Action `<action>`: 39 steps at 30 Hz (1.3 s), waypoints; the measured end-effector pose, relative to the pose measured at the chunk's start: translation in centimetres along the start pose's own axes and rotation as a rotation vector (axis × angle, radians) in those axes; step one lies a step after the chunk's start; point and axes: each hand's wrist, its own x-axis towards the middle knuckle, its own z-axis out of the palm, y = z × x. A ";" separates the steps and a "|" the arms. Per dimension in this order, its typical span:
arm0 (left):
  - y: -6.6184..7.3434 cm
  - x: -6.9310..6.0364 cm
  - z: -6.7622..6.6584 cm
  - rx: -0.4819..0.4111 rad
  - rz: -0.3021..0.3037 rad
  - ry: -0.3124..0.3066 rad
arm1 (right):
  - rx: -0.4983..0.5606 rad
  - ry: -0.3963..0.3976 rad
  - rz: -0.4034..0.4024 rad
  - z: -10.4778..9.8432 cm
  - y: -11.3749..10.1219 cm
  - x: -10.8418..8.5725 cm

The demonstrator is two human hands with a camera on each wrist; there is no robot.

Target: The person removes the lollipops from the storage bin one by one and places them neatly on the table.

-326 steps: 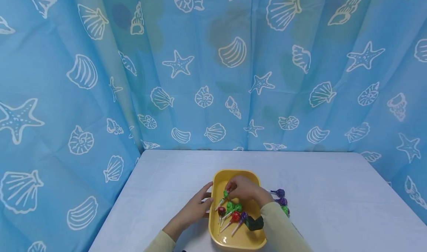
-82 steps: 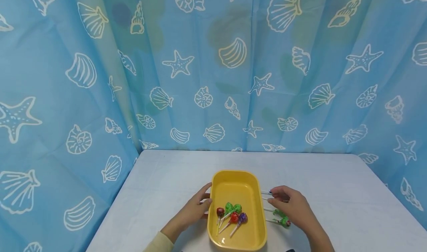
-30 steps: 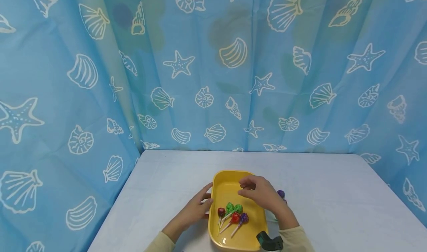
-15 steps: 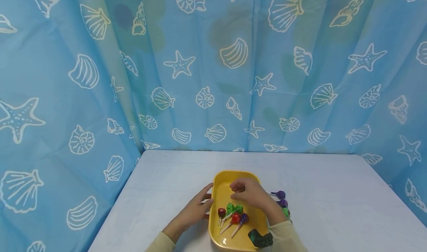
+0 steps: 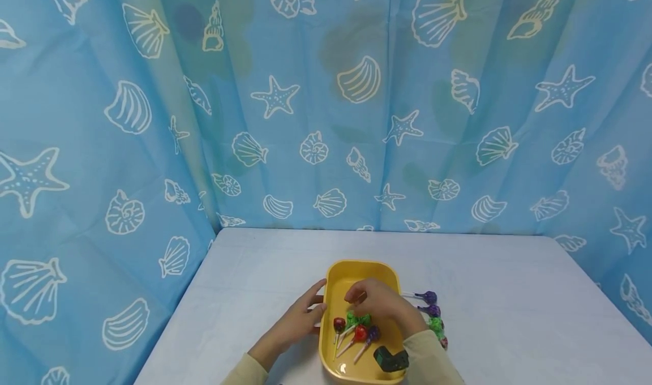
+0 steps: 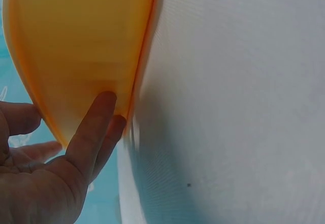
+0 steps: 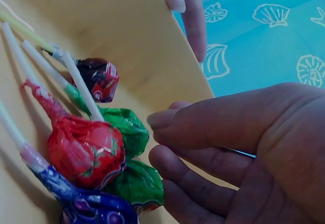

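Green lollipops (image 7: 131,132): glossy, crinkly-wrapped, round-headed, white-stemmed.

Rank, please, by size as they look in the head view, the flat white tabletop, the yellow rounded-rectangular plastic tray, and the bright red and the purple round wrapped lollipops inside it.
1. Flat white tabletop
2. Yellow plastic tray
3. Bright red lollipop and purple lollipop: too alike to rank.
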 end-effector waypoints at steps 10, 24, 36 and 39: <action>0.5 0.3 0.0 0.024 0.005 0.010 | 0.010 -0.034 0.026 -0.5 0.3 0.5; 0.1 0.3 0.1 0.012 0.002 0.005 | -0.011 -0.109 0.005 0.3 1.2 1.0; -0.1 0.2 0.0 0.001 0.001 0.005 | -0.021 -0.111 -0.001 0.5 1.0 1.1; -0.2 0.2 0.1 0.000 -0.003 0.006 | -0.017 -0.100 -0.027 0.4 0.9 0.9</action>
